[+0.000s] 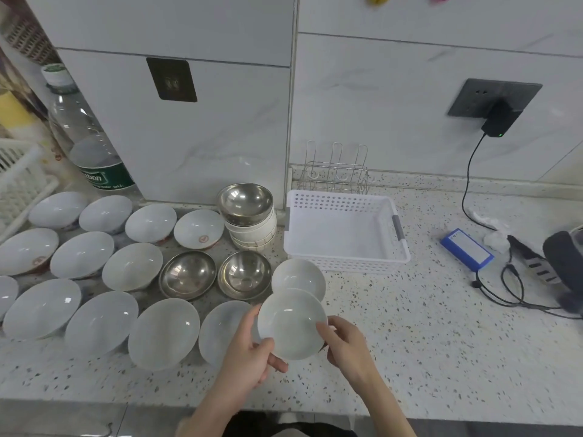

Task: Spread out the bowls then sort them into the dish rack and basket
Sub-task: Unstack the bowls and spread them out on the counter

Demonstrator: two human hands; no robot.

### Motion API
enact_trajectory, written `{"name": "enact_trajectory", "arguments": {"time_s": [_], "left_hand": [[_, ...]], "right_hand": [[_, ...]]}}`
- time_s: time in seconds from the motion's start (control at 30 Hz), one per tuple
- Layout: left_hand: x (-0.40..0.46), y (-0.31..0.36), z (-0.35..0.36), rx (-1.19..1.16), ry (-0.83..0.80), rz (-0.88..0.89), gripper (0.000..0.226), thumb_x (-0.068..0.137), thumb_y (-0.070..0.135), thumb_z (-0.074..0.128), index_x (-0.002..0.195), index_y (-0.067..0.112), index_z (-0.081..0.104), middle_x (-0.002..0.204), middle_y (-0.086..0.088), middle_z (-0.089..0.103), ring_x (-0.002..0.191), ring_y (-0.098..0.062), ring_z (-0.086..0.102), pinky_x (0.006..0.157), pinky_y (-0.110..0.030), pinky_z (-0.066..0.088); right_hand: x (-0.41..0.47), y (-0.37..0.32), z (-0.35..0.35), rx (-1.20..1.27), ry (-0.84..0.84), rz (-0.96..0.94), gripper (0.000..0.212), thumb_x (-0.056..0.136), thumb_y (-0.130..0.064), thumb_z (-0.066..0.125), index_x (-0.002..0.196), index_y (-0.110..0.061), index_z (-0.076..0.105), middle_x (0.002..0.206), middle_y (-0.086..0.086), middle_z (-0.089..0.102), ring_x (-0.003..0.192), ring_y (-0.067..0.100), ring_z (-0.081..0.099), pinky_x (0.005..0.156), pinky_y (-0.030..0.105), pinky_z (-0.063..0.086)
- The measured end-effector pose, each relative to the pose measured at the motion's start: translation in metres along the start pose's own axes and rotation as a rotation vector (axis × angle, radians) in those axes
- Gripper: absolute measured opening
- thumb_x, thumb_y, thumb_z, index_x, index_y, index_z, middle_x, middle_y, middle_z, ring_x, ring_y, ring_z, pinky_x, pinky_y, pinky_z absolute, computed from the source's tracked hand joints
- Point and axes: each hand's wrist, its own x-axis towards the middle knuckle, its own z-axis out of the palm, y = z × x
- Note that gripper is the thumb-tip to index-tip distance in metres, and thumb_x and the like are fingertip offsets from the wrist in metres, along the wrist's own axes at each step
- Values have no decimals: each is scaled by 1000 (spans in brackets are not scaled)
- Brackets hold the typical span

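Near counter edge, hands (pixel 293 348) gripping bowl (pixel 291 323) (rim)

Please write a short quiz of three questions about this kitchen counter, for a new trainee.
1. True or false: the white basket already holds bowls.
2. How many steel bowls lie singly on the counter, not counting the stack?
3. What do both hands hold? A) a steel bowl B) a white bowl C) the water bottle

Key
1. False; nothing is inside it.
2. Two, side by side.
3. B; the left hand and the right hand grip its rim from either side.
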Motion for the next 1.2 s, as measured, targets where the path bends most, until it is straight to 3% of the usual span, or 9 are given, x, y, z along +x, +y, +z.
{"name": "enact_trajectory", "arguments": {"time_s": [0.17, 0.27, 0.37, 0.5, 0.57, 0.63, 0.73, 0.87, 1.2], "left_hand": [[-2, -23, 5, 78, -55, -10, 49, 101, 17, 47, 131, 51, 28, 72, -11, 74, 40, -7, 59, 36, -17, 34], [-1, -33, 8, 103, -82, 16, 57, 94, 32, 58, 140, 46, 26, 98, 1, 70, 64, -14, 72, 44, -16, 43], [-1, -38, 7, 134, -118, 79, 84, 77, 42, 72, 142, 48, 19, 121, 14, 55, 85, -12, 72, 68, -27, 59], [-2, -38, 6, 227, -147, 121, 103, 65, 51, 79, 138, 60, 7, 133, 26, 44, 118, 6, 52, 94, -26, 52], [-3, -34, 5, 345, -152, 143, 101, 63, 53, 78, 130, 67, 3, 128, 30, 45, 109, 17, 49, 82, -10, 45], [-1, -32, 5, 436, -150, 143, 104, 66, 50, 79, 136, 58, 3, 125, 25, 50, 98, 15, 54, 73, -8, 42], [1, -34, 7, 559, -129, 121, 113, 72, 48, 78, 148, 42, -5, 125, 16, 54, 98, 2, 59, 80, -20, 49], [3, -39, 9, 627, -110, 143, 116, 73, 52, 76, 147, 41, -13, 138, 11, 45, 110, -4, 56, 94, -27, 50], [7, -48, 11, 750, -107, 134, 124, 73, 60, 71, 144, 40, -28, 141, 6, 44, 99, -7, 60, 91, -28, 52]], "right_hand": [[-1, 19, -6, -145, -7, 50, 12, 79, -15, 62, 88, -16, 70, 47, -9, 54, 43, 5, 42, 48, 23, 34], [0, 26, -5, -221, 0, 41, 15, 81, -11, 62, 91, -17, 70, 48, -10, 56, 42, 1, 44, 45, 18, 35], [1, 31, -3, -252, 2, 28, 14, 81, -13, 63, 91, -18, 70, 50, -8, 60, 41, 0, 45, 44, 14, 34], [2, 35, -1, -264, 2, 12, 9, 81, -13, 63, 88, -16, 68, 49, -8, 61, 40, 0, 46, 42, 12, 32], [2, 37, 0, -278, 0, 16, 9, 82, -14, 63, 89, -17, 68, 52, -6, 62, 42, 0, 48, 42, 12, 34], [2, 39, 1, -287, -3, 23, 8, 82, -15, 63, 87, -18, 68, 54, -4, 63, 43, 0, 48, 43, 12, 35], [3, 43, 2, -300, 0, 33, 7, 82, -15, 62, 84, -19, 67, 55, -6, 59, 43, 0, 44, 43, 13, 34], [4, 45, 1, -307, -3, 39, 8, 82, -14, 61, 85, -17, 67, 56, -4, 59, 41, 1, 42, 42, 13, 32], [5, 50, -1, -339, -17, 15, 7, 84, -16, 61, 87, -18, 67, 54, -6, 53, 43, 2, 40, 43, 14, 32]]}}
